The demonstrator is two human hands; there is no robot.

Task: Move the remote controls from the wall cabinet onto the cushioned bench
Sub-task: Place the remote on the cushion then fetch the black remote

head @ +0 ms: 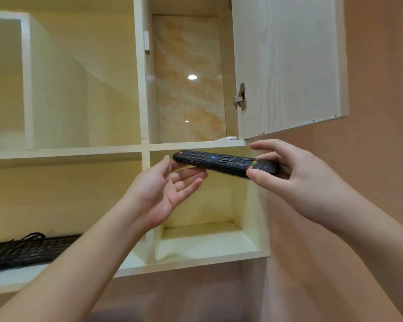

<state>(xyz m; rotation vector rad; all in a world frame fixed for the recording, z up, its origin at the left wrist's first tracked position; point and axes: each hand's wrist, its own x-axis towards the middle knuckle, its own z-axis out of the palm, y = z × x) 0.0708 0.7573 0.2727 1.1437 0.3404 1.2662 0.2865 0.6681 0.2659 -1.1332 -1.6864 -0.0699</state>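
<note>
While the right hand (296,175) pinches a black remote (221,161) by one end, the left hand (165,194) lies open, palm up, fingers under its other end, w/ the cabinet (144,89) door open.

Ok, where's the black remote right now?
In the head view, right of centre: the black remote is pinched in the right hand, the open left hand under its other end, before the cabinet's lower cubby.

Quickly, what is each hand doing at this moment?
Left hand: open, palm up, fingers under the far end of the black remote.
Right hand: closed on the remote's near end.
</note>
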